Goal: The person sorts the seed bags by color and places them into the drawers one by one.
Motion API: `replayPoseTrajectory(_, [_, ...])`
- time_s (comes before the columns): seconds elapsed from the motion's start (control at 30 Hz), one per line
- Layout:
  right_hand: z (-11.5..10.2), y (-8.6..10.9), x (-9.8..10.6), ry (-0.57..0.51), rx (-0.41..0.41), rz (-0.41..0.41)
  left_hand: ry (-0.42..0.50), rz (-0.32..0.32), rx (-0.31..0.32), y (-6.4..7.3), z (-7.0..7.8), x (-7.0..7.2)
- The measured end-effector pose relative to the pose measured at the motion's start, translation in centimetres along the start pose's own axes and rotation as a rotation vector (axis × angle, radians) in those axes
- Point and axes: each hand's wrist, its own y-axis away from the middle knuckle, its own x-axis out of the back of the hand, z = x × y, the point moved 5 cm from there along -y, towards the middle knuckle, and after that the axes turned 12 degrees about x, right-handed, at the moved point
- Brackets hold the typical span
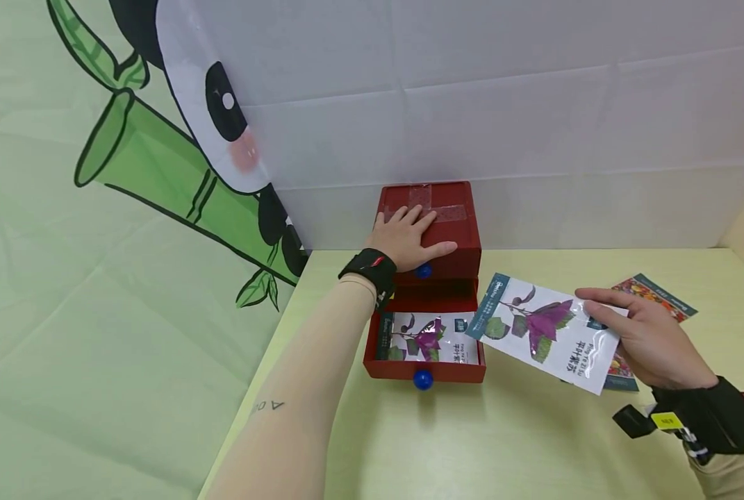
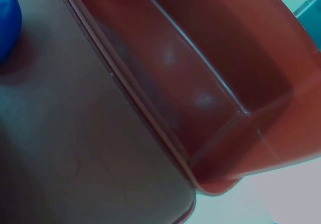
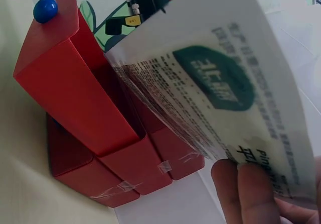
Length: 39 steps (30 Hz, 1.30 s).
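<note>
Left grip, fingers spread and holding nothing, rests on the red cabinet, nearer than its counterpart to the pulled-out drawer, where a matching packet lies. Right grip pinches the white seed packet by its right end, long axis slanting leftward, far end just beside the drawer's right wall.
</note>
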Motion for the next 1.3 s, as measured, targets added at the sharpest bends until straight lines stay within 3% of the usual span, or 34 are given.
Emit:
replayPoseTrajectory(0.23, [-0.3,-0.8,-0.3,0.042,-0.009,-0.059,-0.005,0.0,0.002,-0.2,0.0,-0.1])
replayPoseTrajectory(0.5, [-0.6,-1.5,-1.2,0.296,-0.018,-0.109,-0.004,-0.004,-0.009,-0.2,-0.1,0.0])
replayPoseTrajectory(0.63, [-0.7,-1.9,-1.8,0.351,-0.023,-0.116,-0.006,0.0,-0.015,0.1,-0.2,0.3])
replayPoseTrajectory(0.87, [-0.6,-2.5,-3.0,0.303,-0.051,-0.113,-0.018,-0.015,-0.023,0.5,-0.3,0.3])
replayPoseTrajectory(1.3, [0.2,-4.6,-4.6,0.264,-0.109,-0.198,-0.013,-0.014,-0.023,0.6,-0.3,0.2])
